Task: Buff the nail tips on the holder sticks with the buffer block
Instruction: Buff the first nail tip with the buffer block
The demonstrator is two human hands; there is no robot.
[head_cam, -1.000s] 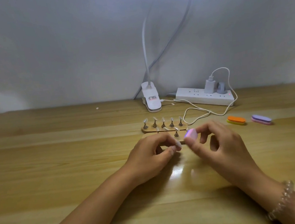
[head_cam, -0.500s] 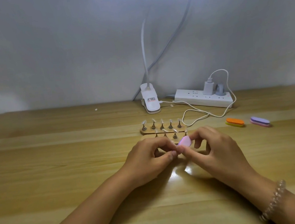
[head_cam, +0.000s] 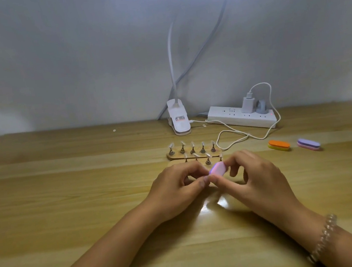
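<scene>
Buffer block: we see the pink-lilac buffer block tilted, just in front of the wooden stand.
Right hand: the right hand pinches the block between thumb and forefinger.
Left hand: the left hand is curled, its thumb and forefinger meeting at the block's lower end. We cannot tell what they pinch.
Stand: two rows of holder sticks carry pale nail tips, and fingers partly hide the front row.
Right of stand: an orange block and a purple block lie on the table.
Behind: lamp clip, power strip, white cable.
Wrist: a beaded bracelet.
</scene>
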